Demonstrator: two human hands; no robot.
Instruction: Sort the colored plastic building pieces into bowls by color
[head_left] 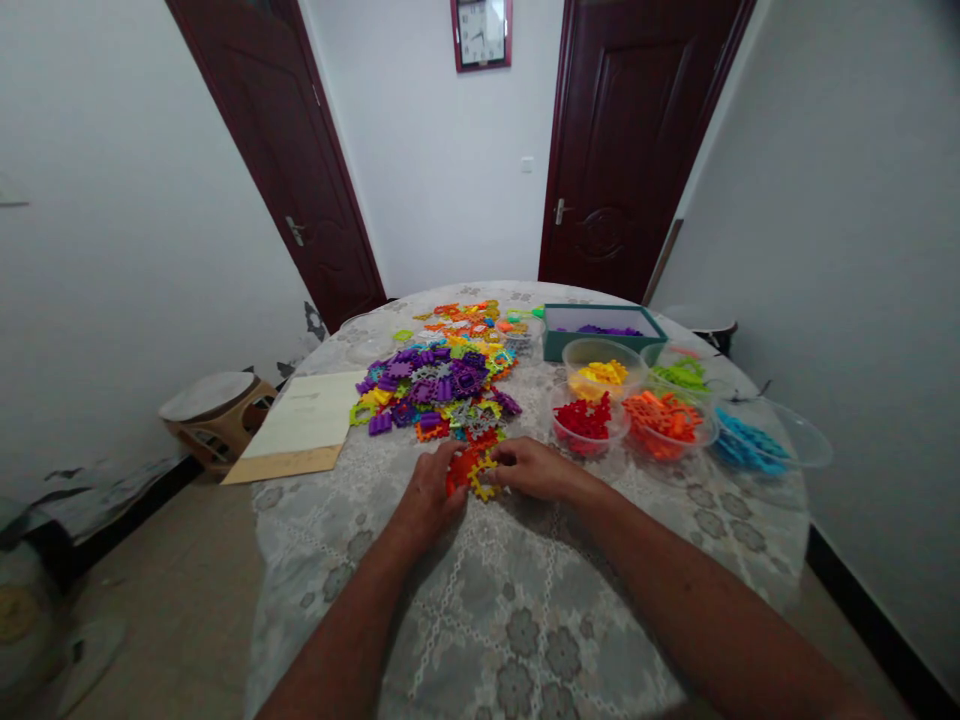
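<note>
Near the front of the pile, my left hand (435,478) has its fingers curled on an orange-red plastic gear piece (460,468). Just right of it, my right hand (531,466) pinches the edge of a yellow gear piece (482,480). The two pieces touch or overlap; whether they are joined I cannot tell. Right behind my hands rises a heap of toothed plastic gear pieces (427,375), mostly purple, with grey, yellow, green and orange ones among them. My fingertips partly cover both held pieces.
Right of the heap stand clear bowls of yellow pieces (600,375), red pieces (583,422), orange pieces (664,425), green pieces (681,373) and blue pieces (750,440). Behind them is a green box (559,345). Paper (307,415) lies left on the patterned tablecloth (517,600).
</note>
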